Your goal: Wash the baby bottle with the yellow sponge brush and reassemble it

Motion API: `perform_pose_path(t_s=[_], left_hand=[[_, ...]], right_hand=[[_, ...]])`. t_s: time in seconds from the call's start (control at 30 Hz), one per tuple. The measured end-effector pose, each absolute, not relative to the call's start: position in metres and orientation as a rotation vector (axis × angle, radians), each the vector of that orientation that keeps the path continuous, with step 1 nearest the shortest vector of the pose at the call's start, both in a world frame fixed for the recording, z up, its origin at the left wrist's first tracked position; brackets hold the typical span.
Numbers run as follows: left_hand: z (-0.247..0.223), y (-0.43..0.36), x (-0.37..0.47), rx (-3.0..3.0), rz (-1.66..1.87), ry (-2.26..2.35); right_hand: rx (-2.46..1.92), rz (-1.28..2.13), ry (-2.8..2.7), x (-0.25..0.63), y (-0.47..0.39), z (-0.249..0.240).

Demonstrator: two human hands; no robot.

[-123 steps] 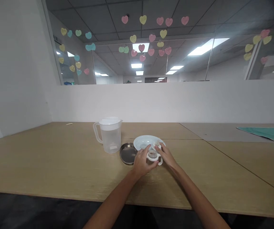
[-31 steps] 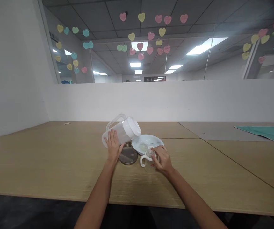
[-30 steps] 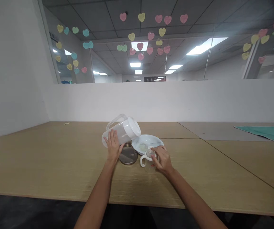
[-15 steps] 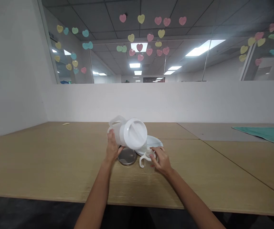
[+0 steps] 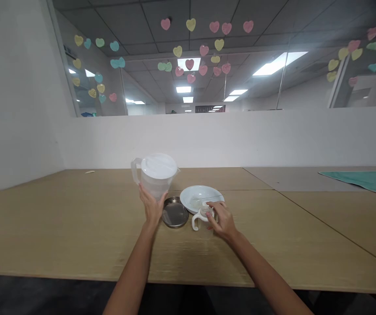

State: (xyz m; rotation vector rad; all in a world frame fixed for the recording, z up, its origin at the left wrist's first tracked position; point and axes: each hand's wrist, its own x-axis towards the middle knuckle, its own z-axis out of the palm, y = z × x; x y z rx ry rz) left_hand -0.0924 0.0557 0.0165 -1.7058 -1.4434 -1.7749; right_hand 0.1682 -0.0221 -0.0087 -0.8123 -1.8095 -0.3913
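My left hand (image 5: 151,206) grips the lower body of a translucent pitcher (image 5: 157,186) with a white lid, held nearly upright above the table, its handle pointing left. Closed on the far right rim of a small clear cup (image 5: 204,221) with a white rim and hooked handle is my right hand (image 5: 222,220). The cup has red marks and appears to stand on the table. Right behind it lies a white bowl (image 5: 214,192) with something clear in it that I cannot make out. Between pitcher and cup sits a round metal pan (image 5: 175,215).
The wooden table (image 5: 76,232) runs back to a white wall (image 5: 234,140) below a window with heart-shaped notes. Far right lies a green cloth (image 5: 365,179). A small pale piece (image 5: 90,172) rests near the back left edge.
My left hand has turned the pitcher from tilted toward the cup to nearly upright and moved it left, uncovering the bowl and pan. My right hand stays on the cup.
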Motion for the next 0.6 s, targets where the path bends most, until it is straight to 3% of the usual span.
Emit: perform_pose_path(t_s=[0.27,0.4,0.47,0.6], left_hand=[[0.003,0.071,-0.103,-1.447,-1.819,-1.745],[0.000,0.073,-0.104,-1.439,-1.796,-1.814],[0.000,0.073,-0.104,-1.440,-1.786,-1.850],[0.001,0.075,-0.105,-1.451,-1.794,-1.881]], right_hand=[[-0.963,-0.052,-1.467,0.175,-0.009,-0.020],[-1.457,0.089,-0.913,0.200,0.012,-0.029],[-1.801,0.157,-0.928,0.212,0.021,-0.033],[-1.960,0.247,-1.109,0.217,0.029,-0.041]])
